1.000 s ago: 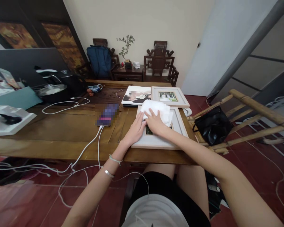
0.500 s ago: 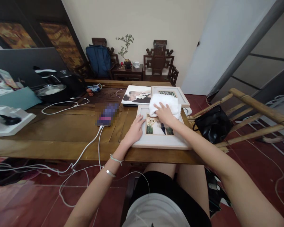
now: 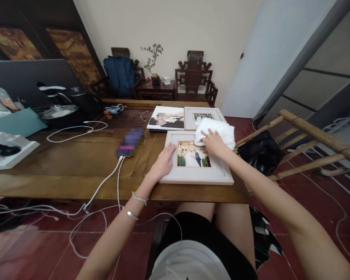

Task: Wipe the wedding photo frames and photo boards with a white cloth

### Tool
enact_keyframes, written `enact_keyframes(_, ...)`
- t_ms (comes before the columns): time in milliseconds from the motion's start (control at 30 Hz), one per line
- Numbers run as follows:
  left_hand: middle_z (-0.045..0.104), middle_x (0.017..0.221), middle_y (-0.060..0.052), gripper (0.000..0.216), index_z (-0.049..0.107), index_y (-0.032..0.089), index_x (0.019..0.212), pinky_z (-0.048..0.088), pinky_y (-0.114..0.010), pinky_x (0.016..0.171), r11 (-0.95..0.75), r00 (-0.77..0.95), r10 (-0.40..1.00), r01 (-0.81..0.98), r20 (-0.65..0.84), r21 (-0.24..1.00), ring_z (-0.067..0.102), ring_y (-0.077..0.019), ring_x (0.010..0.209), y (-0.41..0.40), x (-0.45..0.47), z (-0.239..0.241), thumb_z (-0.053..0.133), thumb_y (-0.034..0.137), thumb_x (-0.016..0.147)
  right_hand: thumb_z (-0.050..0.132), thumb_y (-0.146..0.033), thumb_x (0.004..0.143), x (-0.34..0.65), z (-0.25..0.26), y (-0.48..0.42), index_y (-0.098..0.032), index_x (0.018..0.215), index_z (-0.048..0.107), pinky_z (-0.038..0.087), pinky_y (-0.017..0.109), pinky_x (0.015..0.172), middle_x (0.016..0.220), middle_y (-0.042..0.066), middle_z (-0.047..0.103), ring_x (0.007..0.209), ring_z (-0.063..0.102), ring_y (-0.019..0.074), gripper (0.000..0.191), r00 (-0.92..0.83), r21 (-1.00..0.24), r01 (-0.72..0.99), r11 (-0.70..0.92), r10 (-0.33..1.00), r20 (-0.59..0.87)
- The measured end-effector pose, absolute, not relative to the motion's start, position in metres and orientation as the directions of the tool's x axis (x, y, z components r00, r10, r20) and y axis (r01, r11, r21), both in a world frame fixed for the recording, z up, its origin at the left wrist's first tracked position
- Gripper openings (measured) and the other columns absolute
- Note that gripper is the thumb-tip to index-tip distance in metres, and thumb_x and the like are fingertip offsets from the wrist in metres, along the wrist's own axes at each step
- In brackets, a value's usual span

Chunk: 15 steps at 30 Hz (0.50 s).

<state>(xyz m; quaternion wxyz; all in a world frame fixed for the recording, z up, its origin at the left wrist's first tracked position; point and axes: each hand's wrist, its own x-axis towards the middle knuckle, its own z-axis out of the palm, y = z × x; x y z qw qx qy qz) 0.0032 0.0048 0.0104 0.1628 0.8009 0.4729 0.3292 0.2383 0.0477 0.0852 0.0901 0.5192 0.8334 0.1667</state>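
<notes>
A white picture frame (image 3: 196, 177) lies flat near the front edge of the wooden table (image 3: 76, 163). My left hand (image 3: 163, 163) rests flat on the frame's left border, fingers stretched out. My right hand (image 3: 214, 143) presses a folded white cloth (image 3: 217, 130) onto the frame's far right corner, fingers laid over the cloth. The photo under the glass shows in the middle of the frame.
Behind the frame lie a photo print (image 3: 167, 118) and a second white frame (image 3: 192, 116). A phone (image 3: 128, 142) with white cables lies to the left. A black bag (image 3: 261, 152) hangs on a bamboo rack (image 3: 315, 134) at right. Pots and boxes stand far left.
My right hand has slid the cloth from the middle of the frame up to its far right corner, uncovering the photo. My left hand stayed on the left border.
</notes>
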Motion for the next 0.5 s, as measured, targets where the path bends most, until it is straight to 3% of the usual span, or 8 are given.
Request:
enact_keyframes(267, 0.047, 0.14, -0.014, 0.06, 0.048, 0.012, 0.132, 0.025, -0.05, 0.114, -0.498, 0.346, 0.867, 0.642, 0.359, 0.583, 0.028, -0.0243, 0.14, 0.005, 0.003, 0.011, 0.035, 0.0, 0.075, 0.04, -0.014, 0.088, 0.159, 0.084, 0.063, -0.019, 0.114, 0.067, 0.032, 0.049, 0.101, 0.146, 0.007, 0.041, 0.133, 0.031, 0.0323, 0.038, -0.557, 0.321, 0.791, 0.521, 0.83, 0.023)
enact_keyframes(400, 0.047, 0.141, -0.013, 0.06, 0.047, 0.014, 0.133, 0.026, -0.053, 0.113, -0.484, 0.324, 0.874, 0.633, 0.361, 0.604, 0.028, -0.0245, 0.14, 0.004, 0.005, 0.01, 0.036, 0.0, 0.076, 0.038, -0.012, 0.088, 0.167, 0.086, 0.062, -0.018, 0.114, 0.067, 0.033, 0.048, 0.1, 0.146, 0.007, 0.042, 0.132, 0.032, 0.0316, 0.039, -0.533, 0.335, 0.802, 0.494, 0.846, 0.027)
enact_keyframes(500, 0.047, 0.141, -0.013, 0.058, 0.048, 0.015, 0.132, 0.027, -0.053, 0.112, -0.474, 0.307, 0.879, 0.64, 0.364, 0.604, 0.029, -0.0237, 0.139, 0.003, 0.006, 0.01, 0.035, 0.0, 0.077, 0.041, -0.009, 0.086, 0.197, 0.092, 0.059, -0.017, 0.112, 0.067, 0.033, 0.048, 0.099, 0.138, 0.011, 0.051, 0.129, 0.037, 0.0309, 0.038, -0.472, 0.359, 0.827, 0.432, 0.881, 0.025)
